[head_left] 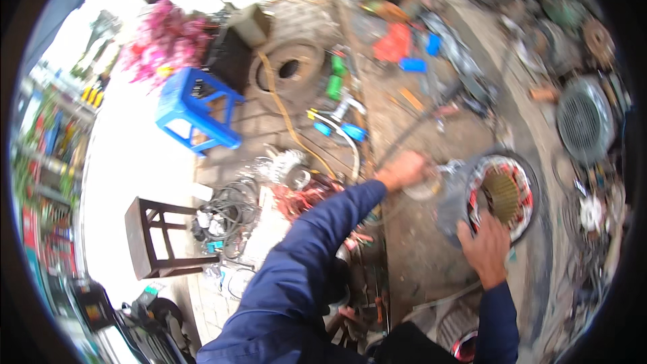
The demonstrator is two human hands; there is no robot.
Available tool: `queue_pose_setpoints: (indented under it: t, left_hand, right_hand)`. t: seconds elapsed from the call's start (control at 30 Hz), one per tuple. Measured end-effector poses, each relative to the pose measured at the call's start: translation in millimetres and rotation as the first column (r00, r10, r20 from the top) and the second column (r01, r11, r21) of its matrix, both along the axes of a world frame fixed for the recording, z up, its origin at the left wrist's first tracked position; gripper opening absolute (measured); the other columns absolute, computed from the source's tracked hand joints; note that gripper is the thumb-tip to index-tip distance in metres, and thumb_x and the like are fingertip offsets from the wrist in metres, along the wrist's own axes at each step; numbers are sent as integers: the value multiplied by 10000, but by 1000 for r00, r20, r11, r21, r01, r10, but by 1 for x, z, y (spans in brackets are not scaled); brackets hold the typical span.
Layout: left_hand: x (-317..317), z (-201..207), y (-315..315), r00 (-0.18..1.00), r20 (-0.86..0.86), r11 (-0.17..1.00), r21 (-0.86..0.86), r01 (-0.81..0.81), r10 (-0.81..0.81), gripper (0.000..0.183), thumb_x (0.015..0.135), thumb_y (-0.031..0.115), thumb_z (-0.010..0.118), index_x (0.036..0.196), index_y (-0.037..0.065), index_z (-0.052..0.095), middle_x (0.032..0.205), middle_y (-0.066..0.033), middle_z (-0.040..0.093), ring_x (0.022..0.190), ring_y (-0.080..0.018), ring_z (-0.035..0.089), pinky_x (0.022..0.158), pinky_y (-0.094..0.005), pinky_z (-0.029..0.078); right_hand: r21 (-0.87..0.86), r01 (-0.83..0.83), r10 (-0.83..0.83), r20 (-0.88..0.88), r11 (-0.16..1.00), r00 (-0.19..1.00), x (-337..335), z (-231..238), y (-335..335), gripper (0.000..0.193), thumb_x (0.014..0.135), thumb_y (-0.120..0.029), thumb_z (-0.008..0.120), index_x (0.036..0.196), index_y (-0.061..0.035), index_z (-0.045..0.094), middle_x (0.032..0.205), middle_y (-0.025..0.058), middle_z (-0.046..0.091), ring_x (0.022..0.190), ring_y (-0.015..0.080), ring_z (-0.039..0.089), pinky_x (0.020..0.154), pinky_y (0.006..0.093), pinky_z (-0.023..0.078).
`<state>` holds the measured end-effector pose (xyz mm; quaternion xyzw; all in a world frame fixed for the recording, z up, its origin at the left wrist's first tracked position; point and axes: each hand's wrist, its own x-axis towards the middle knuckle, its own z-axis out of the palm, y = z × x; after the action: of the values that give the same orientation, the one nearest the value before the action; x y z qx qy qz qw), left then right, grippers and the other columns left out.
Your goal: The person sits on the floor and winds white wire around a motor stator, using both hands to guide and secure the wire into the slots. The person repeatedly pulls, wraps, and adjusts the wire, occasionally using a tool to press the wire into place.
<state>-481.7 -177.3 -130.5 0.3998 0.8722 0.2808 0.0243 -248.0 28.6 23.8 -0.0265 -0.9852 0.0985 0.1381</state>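
An electric motor stator [528, 195] lies on the wooden work surface with its bore facing up. Red and white windings ring a ribbed yellowish core. My right hand [486, 246] is closed on the stator's near rim, thumb at the outer side and fingertips at the bore. To the left, my left hand [406, 169] reaches across the board, smeared by motion, so its fingers cannot be read. Close under it is a blurred, pale round thing [423, 189]. A grey, blurred housing side [450, 209] shows left of the windings.
Tools, blue pieces and a red piece [393, 43] litter the board's far end. A grey finned motor [585, 120] and metal parts crowd the right. On the left stand a blue stool [192, 111], a dark wooden stool [151, 237], a tyre [286, 71] and coiled cables [232, 216].
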Motion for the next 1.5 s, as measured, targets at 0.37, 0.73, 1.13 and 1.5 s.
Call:
queue_pose_setpoints:
  t: [0.37,0.73,1.13,1.5]
  left_hand:
    - [0,5,5,961,273,979,185,-91,38,346,973,375,722,1006,31,701,931,-236,733,905,-465,698,765,-547,534]
    - [-4,-11,7,945,325,957,285,-55,-42,299,780,326,824,916,68,759,851,-208,733,817,-408,713,740,-480,564]
    - [-3,-23,13,317,922,789,361,-497,-222,216,1058,230,698,898,85,691,855,-22,706,711,-124,612,616,-283,432]
    - [-5,-56,9,131,969,816,247,-522,-210,283,1053,326,707,1011,50,753,884,-29,713,754,-139,621,707,-303,456]
  right_hand:
    - [8,45,-46,117,999,992,3,-6,3,495,913,-444,715,1064,21,637,954,248,686,927,451,661,835,556,499]
    - [35,25,-28,75,999,997,2,-6,4,546,904,-510,734,1117,-11,677,985,222,735,928,415,694,825,518,539]
    - [8,-32,32,29,999,999,-2,7,1,512,901,-501,740,1028,-11,662,861,163,722,820,363,699,747,476,518]
    - [37,-28,27,20,999,999,-3,4,1,511,890,-512,744,995,-19,661,827,155,710,786,357,692,727,476,524]
